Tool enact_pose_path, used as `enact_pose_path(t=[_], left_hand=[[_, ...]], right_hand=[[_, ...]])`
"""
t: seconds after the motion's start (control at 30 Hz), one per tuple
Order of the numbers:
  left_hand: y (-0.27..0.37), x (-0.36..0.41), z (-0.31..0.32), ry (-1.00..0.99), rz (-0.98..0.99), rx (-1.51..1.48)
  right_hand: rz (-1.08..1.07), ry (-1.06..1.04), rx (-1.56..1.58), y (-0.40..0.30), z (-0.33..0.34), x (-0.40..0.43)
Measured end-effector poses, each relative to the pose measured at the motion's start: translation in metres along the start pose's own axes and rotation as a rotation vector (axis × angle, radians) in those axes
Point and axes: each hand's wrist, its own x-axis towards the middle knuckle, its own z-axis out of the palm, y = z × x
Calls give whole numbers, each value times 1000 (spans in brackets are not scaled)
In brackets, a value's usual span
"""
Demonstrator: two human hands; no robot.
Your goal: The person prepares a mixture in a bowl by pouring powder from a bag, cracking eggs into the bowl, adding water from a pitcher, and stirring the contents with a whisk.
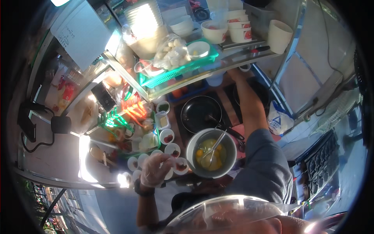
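Observation:
My left hand [156,171], in a clear plastic glove, hovers with bent fingers over a group of small white cups [133,163]. Whether anything is between its fingertips cannot be made out. Red sauce [181,166] fills part of one cup beside it. My right arm stretches forward, and my right hand [231,71] is partly hidden under the shelf edge, so its grasp is unclear. Between my arms stands a deep bowl [191,152] of unbeaten eggs [218,158], with a metal whisk [219,140] leaning in it. Beyond it lies a black frying pan [198,112].
An overhead shelf [187,80] carries a green plastic basket [157,81] with a bag of eggs [172,52] and paper tubs [240,30]. Another dark pan [258,90] is beneath my right forearm. Green and orange tongs [133,106] hang at left.

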Motion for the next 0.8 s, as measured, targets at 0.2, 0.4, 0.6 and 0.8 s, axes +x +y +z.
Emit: enact_pose_path(t=[0.2, 0.4, 0.6, 0.8], left_hand=[[80, 140, 8, -81, 210, -118], [137, 377, 100, 158, 806, 219], [171, 520, 177, 106, 684, 1064], [146, 559, 196, 212, 434, 961]], right_hand=[[162, -17, 477, -41, 44, -32], [106, 399, 1345, 8, 48, -50], [201, 396, 1062, -77, -32, -90], [256, 442, 898, -153, -90, -146]])
